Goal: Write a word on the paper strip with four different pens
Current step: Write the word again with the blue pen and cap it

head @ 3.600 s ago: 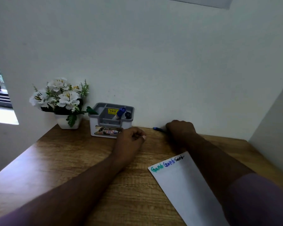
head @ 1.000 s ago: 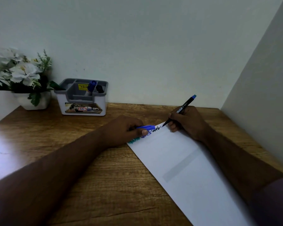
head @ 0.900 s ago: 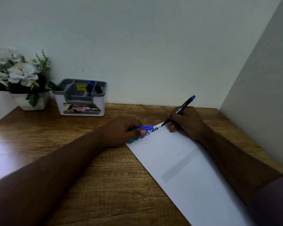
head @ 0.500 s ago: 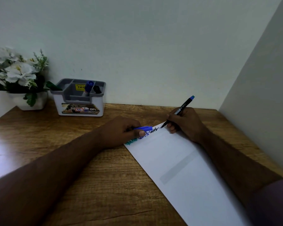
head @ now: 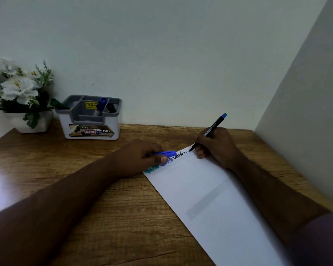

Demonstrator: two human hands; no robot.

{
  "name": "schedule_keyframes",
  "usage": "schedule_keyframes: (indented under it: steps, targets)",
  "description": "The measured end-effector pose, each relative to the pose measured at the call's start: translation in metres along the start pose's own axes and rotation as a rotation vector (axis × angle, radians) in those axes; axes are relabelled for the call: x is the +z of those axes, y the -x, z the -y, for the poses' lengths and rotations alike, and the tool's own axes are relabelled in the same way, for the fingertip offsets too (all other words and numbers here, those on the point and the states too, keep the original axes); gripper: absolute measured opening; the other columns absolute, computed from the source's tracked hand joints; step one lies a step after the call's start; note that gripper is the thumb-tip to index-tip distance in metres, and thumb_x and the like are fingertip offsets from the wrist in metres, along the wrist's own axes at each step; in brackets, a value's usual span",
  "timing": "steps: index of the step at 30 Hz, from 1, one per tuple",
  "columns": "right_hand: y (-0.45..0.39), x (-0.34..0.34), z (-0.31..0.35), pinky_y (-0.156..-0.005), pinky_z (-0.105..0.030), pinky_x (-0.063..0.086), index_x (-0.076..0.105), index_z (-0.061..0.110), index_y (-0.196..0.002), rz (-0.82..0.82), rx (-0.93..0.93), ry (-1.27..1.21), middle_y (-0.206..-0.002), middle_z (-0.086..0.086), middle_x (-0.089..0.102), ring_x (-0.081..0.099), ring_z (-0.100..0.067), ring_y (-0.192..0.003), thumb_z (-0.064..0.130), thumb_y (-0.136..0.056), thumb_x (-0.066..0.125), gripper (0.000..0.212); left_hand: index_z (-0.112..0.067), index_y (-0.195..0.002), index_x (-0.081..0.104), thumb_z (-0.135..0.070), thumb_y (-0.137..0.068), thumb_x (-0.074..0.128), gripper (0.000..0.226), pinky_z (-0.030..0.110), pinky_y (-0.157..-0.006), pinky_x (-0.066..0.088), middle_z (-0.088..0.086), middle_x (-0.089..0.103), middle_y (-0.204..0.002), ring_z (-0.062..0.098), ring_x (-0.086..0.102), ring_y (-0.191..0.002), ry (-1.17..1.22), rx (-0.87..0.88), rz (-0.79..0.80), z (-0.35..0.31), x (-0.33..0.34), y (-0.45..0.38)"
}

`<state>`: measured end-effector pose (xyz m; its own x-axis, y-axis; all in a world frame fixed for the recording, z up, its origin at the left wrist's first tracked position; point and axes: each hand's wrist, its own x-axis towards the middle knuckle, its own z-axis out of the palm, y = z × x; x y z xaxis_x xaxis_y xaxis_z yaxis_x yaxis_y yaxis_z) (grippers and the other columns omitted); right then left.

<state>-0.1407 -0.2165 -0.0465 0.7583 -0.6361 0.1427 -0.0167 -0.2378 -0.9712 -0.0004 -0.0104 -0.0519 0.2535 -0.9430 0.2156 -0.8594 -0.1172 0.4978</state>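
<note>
A long white paper strip (head: pixel 210 198) lies slanted on the wooden desk (head: pixel 123 217). Green, blue and black words run along its far end. My right hand (head: pixel 217 146) grips a black pen with a blue end (head: pixel 213 127), its tip touching the paper just right of the black word, where faint new letters show. My left hand (head: pixel 142 156) rests on the strip's far left corner and pinches a blue pen cap (head: pixel 167 153).
A grey and white pen holder (head: pixel 90 120) with a blue marker (head: pixel 100 106) and a black one stands at the back by the wall. A white pot of white flowers (head: pixel 21 96) is at the far left. A side wall closes the right.
3.6 s ago my right hand was reaching for the pen by the back wall. Now it writes with it at the strip's far end, while my left hand holds the cap.
</note>
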Motion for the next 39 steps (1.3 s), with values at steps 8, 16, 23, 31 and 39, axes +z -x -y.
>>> schedule_keyframes:
  steps: [8,16,23,31,39]
  targets:
    - [0.0021,-0.0010,0.0022,-0.043,-0.029,0.054,0.058,-0.004,-0.072,-0.045,-0.005,0.031,-0.049,-0.011,0.062,0.058,-0.020,-0.038,-0.002,-0.088,0.057,0.016,-0.022,-0.103,0.069,-0.068,-0.084,0.040,0.057,0.037,-0.072,0.049,0.003,0.071,-0.095,0.015,0.063,-0.084,0.008,-0.008,0.006,-0.0035,-0.0008,0.0000]
    - [0.0007,-0.0001,0.0007,-0.045,-0.031,0.054,0.060,-0.002,-0.072,-0.050,-0.021,0.029,-0.058,-0.018,0.062,0.058,-0.020,-0.042,-0.001,-0.089,0.057,0.018,-0.021,-0.105,0.069,-0.061,-0.082,0.040,0.054,0.027,-0.065,0.045,0.002,0.071,-0.095,0.012,0.062,-0.081,0.016,-0.018,0.005,-0.0057,-0.0020,0.0012]
    - [0.0009,-0.0019,-0.0004,-0.043,-0.028,0.050,0.058,0.002,-0.071,-0.088,-0.009,0.046,-0.053,-0.014,0.061,0.055,-0.020,-0.039,0.001,-0.088,0.058,0.017,-0.020,-0.105,0.069,-0.066,-0.082,0.042,0.058,0.027,-0.069,0.046,0.003,0.072,-0.099,0.012,0.063,-0.084,-0.003,-0.010,0.015,-0.0061,-0.0031,0.0014]
    - [0.0048,0.0020,-0.0004,-0.041,-0.025,0.046,0.061,-0.002,-0.070,-0.019,-0.076,0.120,-0.052,-0.011,0.062,0.053,-0.017,-0.038,0.002,-0.088,0.060,0.018,-0.023,-0.106,0.069,-0.063,-0.084,0.044,0.053,0.027,-0.068,0.046,0.002,0.072,-0.099,0.010,0.063,-0.085,0.029,-0.005,0.013,-0.0025,-0.0033,0.0018]
    - [0.0020,-0.0004,-0.0013,-0.042,-0.028,0.051,0.062,-0.004,-0.071,-0.097,-0.082,0.025,-0.058,-0.016,0.062,0.055,-0.016,-0.039,-0.003,-0.089,0.055,0.019,-0.023,-0.108,0.069,-0.063,-0.083,0.043,0.054,0.037,-0.074,0.051,0.001,0.072,-0.100,0.012,0.064,-0.087,0.017,-0.016,0.031,-0.0059,-0.0038,0.0008]
